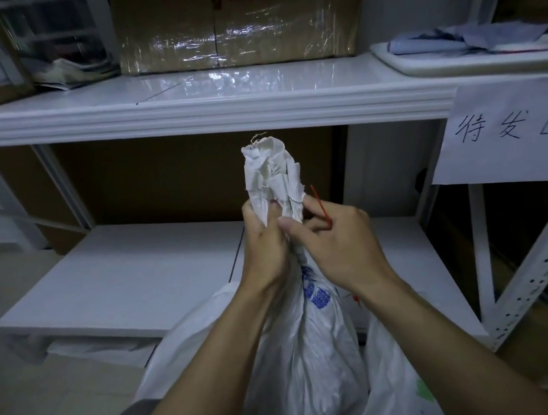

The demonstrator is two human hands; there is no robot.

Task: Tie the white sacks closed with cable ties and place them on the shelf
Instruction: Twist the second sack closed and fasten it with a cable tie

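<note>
L hand [264,239] clamps sack [299,342] neck, axis vertical; R hand [335,237], nearer, pinches red cable tie [321,206] just right of neck.

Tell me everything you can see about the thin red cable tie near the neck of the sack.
The thin red plastic cable tie is a slim, nearly straight strip. Its free end points up and to the left, beside the bunched neck of the white woven sack. Its lower end is pinched in the fingers of the right hand, while the left hand squeezes the neck. Whether it already loops around the neck cannot be seen; the hands hide that part.
</note>
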